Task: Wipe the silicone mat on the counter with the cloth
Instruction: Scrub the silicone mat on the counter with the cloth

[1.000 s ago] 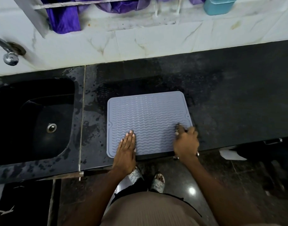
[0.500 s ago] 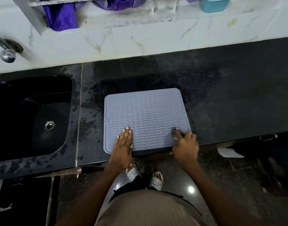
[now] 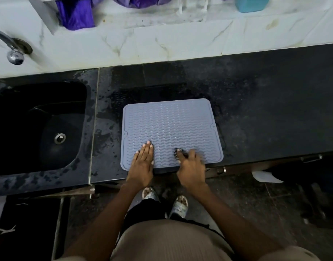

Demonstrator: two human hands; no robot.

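Note:
A grey silicone mat with wavy ridges lies flat on the black counter, its near edge at the counter's front. My left hand presses flat on the mat's near left part, fingers together and holding nothing. My right hand is closed over a small dark cloth on the mat's near middle; only a crumpled bit of it shows past the fingertips.
A black sink with a drain is set into the counter at the left, under a metal tap. Water marks cover the counter around the mat. A white tiled wall rises behind, with purple fabric and a teal container above.
My right hand has slid left with the cloth, from the mat's near right corner to its near middle. The left hand has stayed pressed on the mat.

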